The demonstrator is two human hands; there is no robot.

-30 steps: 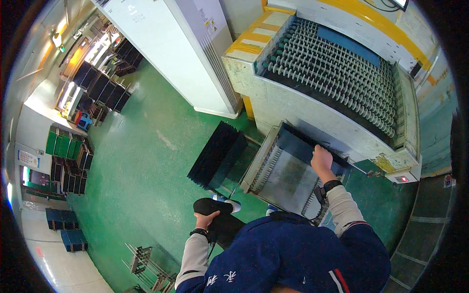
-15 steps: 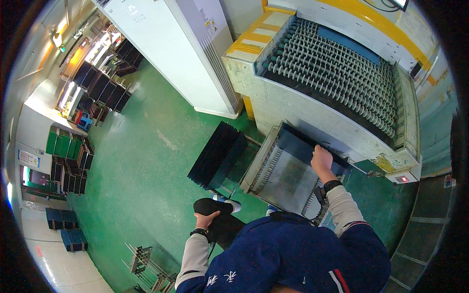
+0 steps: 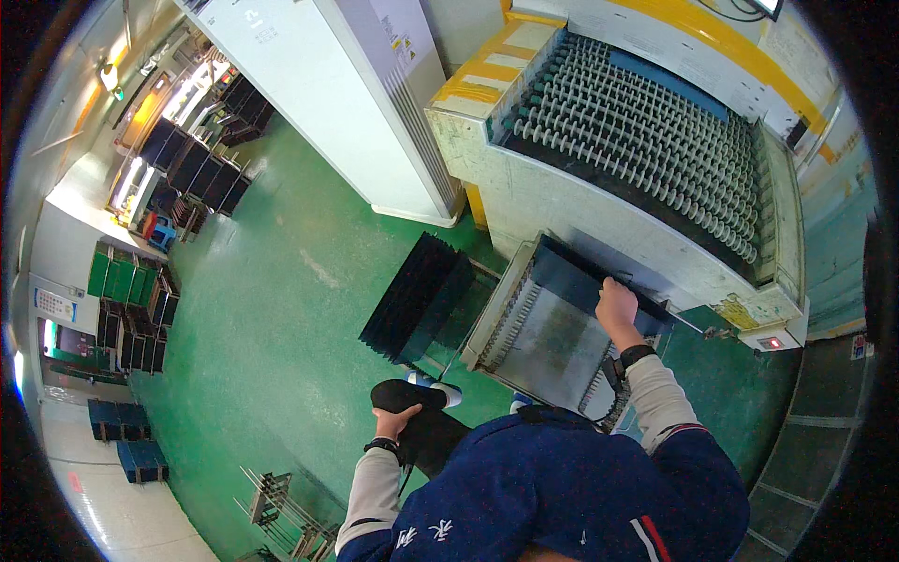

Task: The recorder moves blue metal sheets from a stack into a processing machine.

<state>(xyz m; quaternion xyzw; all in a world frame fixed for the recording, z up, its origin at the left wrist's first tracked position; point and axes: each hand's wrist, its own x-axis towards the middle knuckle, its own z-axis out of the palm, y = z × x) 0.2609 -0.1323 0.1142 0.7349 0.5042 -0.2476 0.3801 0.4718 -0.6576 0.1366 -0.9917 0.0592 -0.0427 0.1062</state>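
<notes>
My right hand (image 3: 617,305) is closed at the upper edge of a dark blue panel (image 3: 567,272), which stands at the far side of an open metal rack (image 3: 495,314). A dark band circles that wrist. The rack has toothed, slotted rails along its sides and a dull grey bottom. My left hand (image 3: 394,423) is wrapped round my bent knee (image 3: 396,394), in black trousers, away from the rack. Left of the rack, a tight row of dark panels (image 3: 417,295) stands on edge in a frame.
A pale machine with rows of roller discs (image 3: 646,150) rises beyond the rack. A tall white cabinet (image 3: 346,103) stands left of it. Loaded racks (image 3: 131,300) line the left wall. A metal frame (image 3: 281,510) lies low at left on the green floor (image 3: 272,309).
</notes>
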